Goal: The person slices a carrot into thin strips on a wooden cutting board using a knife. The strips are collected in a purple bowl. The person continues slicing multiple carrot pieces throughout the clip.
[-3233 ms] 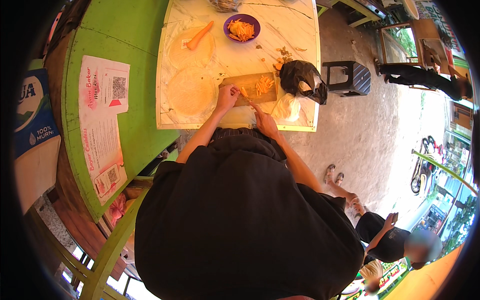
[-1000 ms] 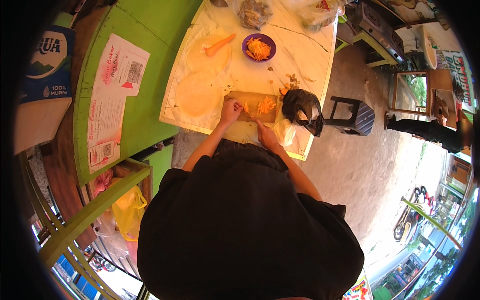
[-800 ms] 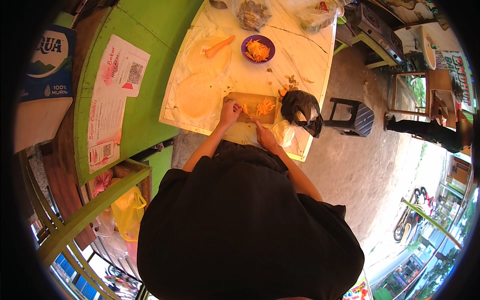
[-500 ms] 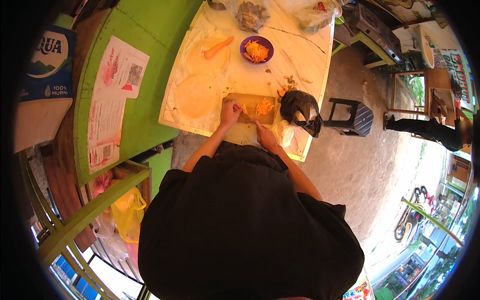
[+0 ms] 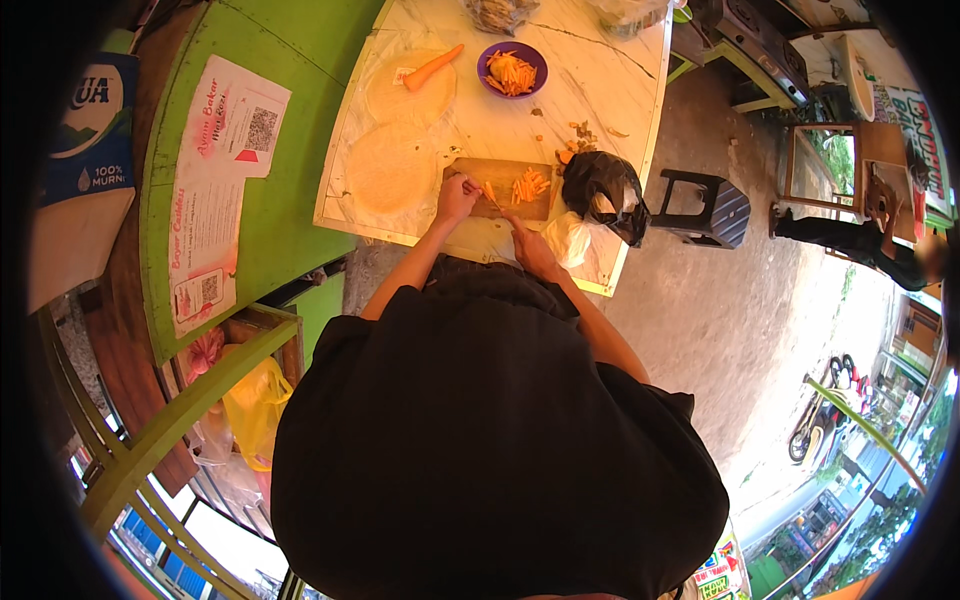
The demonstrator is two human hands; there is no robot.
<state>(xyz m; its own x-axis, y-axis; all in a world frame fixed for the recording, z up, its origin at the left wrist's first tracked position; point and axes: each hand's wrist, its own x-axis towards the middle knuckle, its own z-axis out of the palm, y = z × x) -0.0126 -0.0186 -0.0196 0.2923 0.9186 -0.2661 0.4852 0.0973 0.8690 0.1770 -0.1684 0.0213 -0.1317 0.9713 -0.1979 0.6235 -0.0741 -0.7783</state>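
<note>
Carrot piece lies on the wooden cutting board, pinned under the curled left hand; firm, slick when cut, best gripped mid-length. Right hand looks closed on a knife, though its grip is unclear.

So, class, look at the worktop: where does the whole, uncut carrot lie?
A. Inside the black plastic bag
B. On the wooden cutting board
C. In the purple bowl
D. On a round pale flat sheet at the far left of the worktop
D: the whole carrot rests on the upper round pale sheet, left of the purple bowl and apart from the cutting board, which holds only cut strips.
</note>
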